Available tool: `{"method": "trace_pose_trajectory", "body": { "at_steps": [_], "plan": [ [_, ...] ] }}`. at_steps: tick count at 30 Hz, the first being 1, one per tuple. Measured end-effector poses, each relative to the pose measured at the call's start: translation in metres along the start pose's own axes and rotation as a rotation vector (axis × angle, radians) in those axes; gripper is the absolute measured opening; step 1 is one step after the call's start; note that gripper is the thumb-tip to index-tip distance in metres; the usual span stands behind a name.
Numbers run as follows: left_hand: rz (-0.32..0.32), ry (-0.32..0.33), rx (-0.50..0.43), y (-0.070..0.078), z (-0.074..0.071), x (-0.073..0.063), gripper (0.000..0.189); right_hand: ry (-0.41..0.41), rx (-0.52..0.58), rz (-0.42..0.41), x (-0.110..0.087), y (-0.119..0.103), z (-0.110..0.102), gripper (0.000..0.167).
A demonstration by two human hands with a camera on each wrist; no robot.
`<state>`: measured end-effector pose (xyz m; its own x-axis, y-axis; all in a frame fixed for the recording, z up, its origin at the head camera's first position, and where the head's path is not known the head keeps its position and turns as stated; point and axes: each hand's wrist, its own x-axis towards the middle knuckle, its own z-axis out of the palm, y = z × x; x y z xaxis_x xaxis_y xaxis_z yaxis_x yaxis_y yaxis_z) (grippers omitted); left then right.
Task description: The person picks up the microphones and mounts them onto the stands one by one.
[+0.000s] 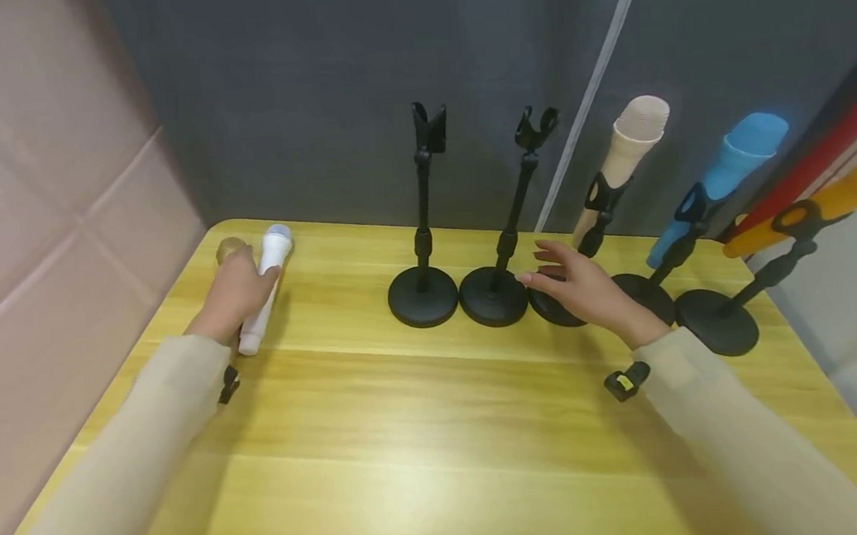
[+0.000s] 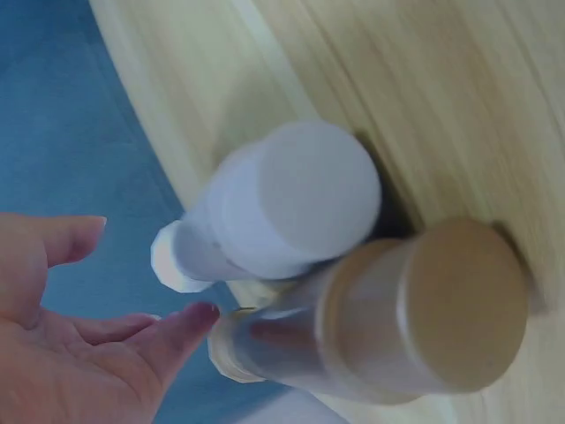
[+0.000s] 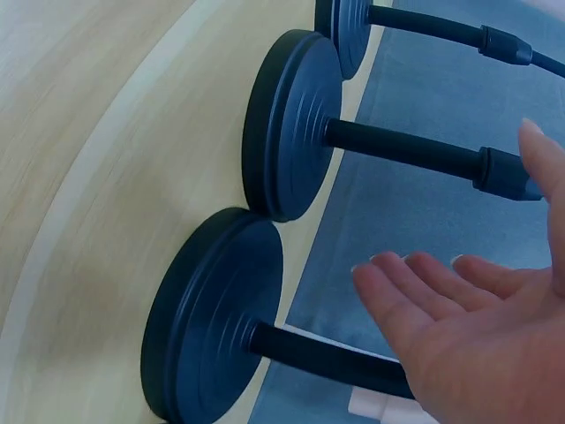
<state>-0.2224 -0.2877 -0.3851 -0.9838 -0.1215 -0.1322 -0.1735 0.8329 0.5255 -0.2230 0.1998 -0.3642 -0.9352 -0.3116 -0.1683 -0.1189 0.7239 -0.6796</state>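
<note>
At the table's left, a white microphone [image 1: 259,322] and a gold microphone [image 1: 229,247] lie side by side. My left hand [image 1: 234,291] is over the gold one, its thumb towards the white one. In the left wrist view, that hand [image 2: 79,340] has thumb and fingers apart, fingertips close by the heads of both microphones. My right hand [image 1: 582,288] hovers with loosely bent fingers in front of the stand bearing a beige microphone [image 1: 618,159]. Nothing lies in its palm in the right wrist view, where black stand bases [image 3: 216,318] show beside it.
Two black stands [image 1: 422,210] [image 1: 515,207] at the centre have bare clips. Further right, stands hold a blue microphone [image 1: 727,168] and an orange microphone [image 1: 834,193]. A dark panel [image 1: 342,99] rises behind the wooden table [image 1: 410,434]; a pale padded wall [image 1: 43,203] borders the left.
</note>
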Motion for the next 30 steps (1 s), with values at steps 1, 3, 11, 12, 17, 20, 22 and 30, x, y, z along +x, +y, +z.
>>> {"method": "trace_pose_trajectory", "body": {
  "at_steps": [1,3,11,12,17,20,22,30],
  "plan": [
    [-0.011,-0.01,0.004,0.0,0.001,0.002,0.075,0.006,0.006,-0.001,0.001,0.001,0.0,0.09],
    [-0.021,-0.025,0.033,-0.001,0.003,0.005,0.067,0.017,0.012,-0.006,0.004,0.0,0.001,0.086],
    [-0.012,-0.032,0.124,-0.003,0.009,0.009,0.037,0.002,0.038,-0.017,0.018,-0.013,0.011,0.084],
    [-0.007,-0.02,0.127,-0.003,0.011,0.01,0.036,0.005,0.043,-0.016,0.02,-0.015,0.012,0.085],
    [-0.008,0.03,0.115,-0.007,0.013,0.011,0.035,0.02,0.119,-0.014,0.027,-0.019,0.02,0.086],
    [-0.004,0.038,0.124,-0.008,0.013,0.013,0.035,0.058,0.17,-0.033,0.033,-0.02,0.025,0.086],
    [-0.002,0.029,0.141,-0.007,0.014,0.015,0.036,0.112,0.209,-0.071,0.037,-0.02,0.028,0.08],
    [-0.007,-0.028,0.175,-0.006,0.022,0.02,0.038,0.303,0.438,-0.165,0.046,-0.032,0.047,0.042]
  ]
}}
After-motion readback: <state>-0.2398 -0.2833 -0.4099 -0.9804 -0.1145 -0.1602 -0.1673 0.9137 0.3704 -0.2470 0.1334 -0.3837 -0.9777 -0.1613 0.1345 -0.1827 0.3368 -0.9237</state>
